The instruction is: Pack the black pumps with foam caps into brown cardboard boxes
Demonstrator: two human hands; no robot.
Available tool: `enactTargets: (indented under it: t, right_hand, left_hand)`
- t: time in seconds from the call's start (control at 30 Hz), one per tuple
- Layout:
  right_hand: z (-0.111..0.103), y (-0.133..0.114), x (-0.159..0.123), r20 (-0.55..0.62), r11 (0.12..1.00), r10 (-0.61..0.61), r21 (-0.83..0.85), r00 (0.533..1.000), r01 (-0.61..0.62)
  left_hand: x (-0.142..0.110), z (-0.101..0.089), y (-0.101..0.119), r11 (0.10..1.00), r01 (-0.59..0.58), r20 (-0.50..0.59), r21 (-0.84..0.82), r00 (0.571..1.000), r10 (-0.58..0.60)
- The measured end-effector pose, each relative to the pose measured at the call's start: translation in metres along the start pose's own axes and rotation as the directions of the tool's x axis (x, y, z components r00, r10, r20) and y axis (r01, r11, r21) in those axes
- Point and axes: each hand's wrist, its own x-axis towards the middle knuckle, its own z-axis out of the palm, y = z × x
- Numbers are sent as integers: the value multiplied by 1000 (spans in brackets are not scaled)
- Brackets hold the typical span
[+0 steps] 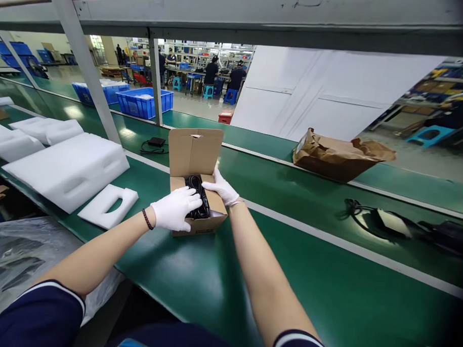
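Observation:
A small brown cardboard box stands on the green conveyor belt, its lid flap raised at the back. Inside lies a coiled black cable. My left hand, in a white glove, rests on the box's near left edge with fingers lying over the cable. My right hand, also gloved, reaches in from the right, fingers stretched flat onto the cable and the box's right wall. Neither hand visibly grips anything.
White foam inserts lie to the left, a smaller foam piece near the box. A black adapter with cable sits behind, another adapter at right. A crumpled brown carton lies on the far belt. Blue crates and seated workers are beyond.

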Motion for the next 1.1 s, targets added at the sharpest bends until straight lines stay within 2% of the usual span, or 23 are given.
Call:
enactTargets:
  t: [0.07,0.13,0.17,0.2,0.27,0.3,0.33,0.37,0.4,0.47,0.53,0.63,0.67,0.7,0.73,0.77,0.87,0.93,1.03,1.1]
  right_hand:
    - [20,9,8,-73,996,-30,78,997,36]
    - [29,16,9,-154,994,-29,104,988,45]
    - [29,20,6,-188,993,-33,108,982,55]
    - [27,23,2,-211,990,-48,120,976,75]
    - [20,30,-12,-251,978,-108,148,962,149]
    - [17,33,-20,-263,969,-145,156,954,190]
    - [14,34,-29,-263,962,-177,160,948,223]
    - [11,33,-39,-246,956,-204,157,948,247]
    - [10,31,-49,-208,954,-229,146,951,262]
    - [10,24,-67,-112,953,-274,99,955,285]
    - [14,15,-80,-79,953,-301,12,950,303]
    - [26,7,-90,-182,944,-329,-98,927,315]
    - [31,7,-92,-220,937,-349,-108,911,333]
    - [36,7,-93,-253,929,-371,-107,893,355]
    - [41,9,-95,-288,923,-385,-101,877,372]
    - [46,11,-96,-325,921,-386,-93,863,377]
    - [56,18,-102,-413,933,-348,-64,842,354]
    - [58,25,-107,-414,925,-362,-51,835,376]
    - [57,33,-111,-384,887,-454,-109,804,448]
    - [53,33,-112,-380,859,-512,-212,770,467]
  left_hand:
    - [1,4,-1,993,27,12,-115,1000,-26]
    - [-5,11,4,935,118,-61,-335,987,-146]
    - [-10,15,8,859,161,-119,-487,961,-248]
    - [-17,17,14,744,174,-173,-645,915,-365]
    - [-30,20,27,453,105,-201,-885,791,-577]
    - [-36,19,33,319,64,-171,-946,737,-653]
    - [-41,18,38,214,44,-122,-976,702,-702]
    - [-44,17,41,146,50,-74,-988,674,-735]
    - [-45,16,43,120,74,-43,-990,649,-760]
    - [-43,20,44,158,111,-61,-981,595,-801]
    - [-37,33,44,240,110,-149,-965,523,-839]
    - [-31,62,45,384,134,-310,-914,380,-871]
    - [-31,72,45,446,151,-375,-882,346,-860]
    - [-31,80,45,509,162,-440,-846,330,-835]
    - [-32,86,44,567,163,-493,-808,340,-801]
    - [-34,91,42,620,150,-536,-770,374,-757]
    - [-43,96,30,776,71,-637,-627,526,-563]
    - [-49,95,20,871,20,-694,-491,596,-405]
    - [-54,89,10,939,-22,-711,-344,659,-245]
    - [-54,86,8,947,-16,-709,-320,668,-228]
